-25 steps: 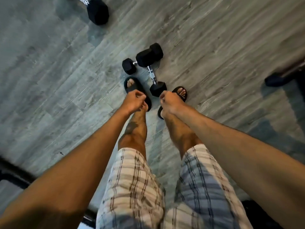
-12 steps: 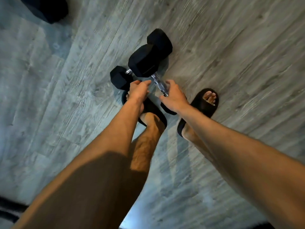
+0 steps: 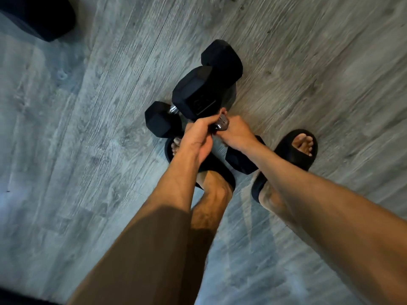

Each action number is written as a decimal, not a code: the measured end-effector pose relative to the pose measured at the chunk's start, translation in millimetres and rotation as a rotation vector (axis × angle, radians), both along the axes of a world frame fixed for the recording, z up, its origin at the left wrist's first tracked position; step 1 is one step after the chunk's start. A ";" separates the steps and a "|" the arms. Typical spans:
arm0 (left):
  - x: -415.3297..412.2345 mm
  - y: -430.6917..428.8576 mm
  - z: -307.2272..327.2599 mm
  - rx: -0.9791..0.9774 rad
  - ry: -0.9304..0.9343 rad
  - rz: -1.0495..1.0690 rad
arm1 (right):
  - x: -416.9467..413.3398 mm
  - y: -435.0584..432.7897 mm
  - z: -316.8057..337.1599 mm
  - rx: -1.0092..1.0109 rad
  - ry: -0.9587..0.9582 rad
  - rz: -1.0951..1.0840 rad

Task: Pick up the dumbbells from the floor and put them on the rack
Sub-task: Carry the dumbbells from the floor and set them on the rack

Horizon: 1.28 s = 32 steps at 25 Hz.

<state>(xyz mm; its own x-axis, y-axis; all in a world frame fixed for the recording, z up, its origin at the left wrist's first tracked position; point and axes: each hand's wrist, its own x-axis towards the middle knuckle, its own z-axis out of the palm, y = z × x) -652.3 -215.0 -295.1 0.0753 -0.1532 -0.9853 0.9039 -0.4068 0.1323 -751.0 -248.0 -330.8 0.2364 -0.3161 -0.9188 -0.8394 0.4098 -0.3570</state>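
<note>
Two black hex dumbbells lie crossed on the grey wood floor just ahead of my feet. The larger dumbbell (image 3: 195,93) has a chrome handle running toward me to its near head (image 3: 241,162). My left hand (image 3: 198,134) and my right hand (image 3: 236,133) are both wrapped around that handle, side by side, left nearer the far head. The smaller dumbbell (image 3: 160,118) lies under and behind it, with its far head (image 3: 222,59) showing past the larger one. No rack is in view.
My feet in black slides stand close behind the dumbbells, the left foot (image 3: 176,148) beside the smaller dumbbell's head and the right foot (image 3: 296,150) to the right. Another black dumbbell head (image 3: 37,16) lies at the top left corner. A dark edge runs along the bottom left.
I have bent lower, so the dumbbells fill more of the view. Both hands went from open fingers just reaching the chrome handle to closed around it.
</note>
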 end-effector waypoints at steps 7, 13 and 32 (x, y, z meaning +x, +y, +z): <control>-4.8 -5.6 51.1 -0.009 -0.017 -0.007 | -4.2 -4.7 53.7 -0.079 0.067 0.112; -21.4 -6.1 191.9 -0.052 0.086 -0.016 | -25.6 -20.8 216.8 -0.120 0.114 0.192; -62.7 26.8 555.0 -0.119 0.301 -1.014 | -86.8 100.6 617.8 -0.091 0.190 -0.535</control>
<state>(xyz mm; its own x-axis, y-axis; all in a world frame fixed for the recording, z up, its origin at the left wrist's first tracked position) -715.0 -188.3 259.9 -0.3861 -0.1043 -0.9165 0.1515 -0.9873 0.0486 -837.8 -147.4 287.0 -0.1453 -0.4259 -0.8930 -0.5763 0.7701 -0.2735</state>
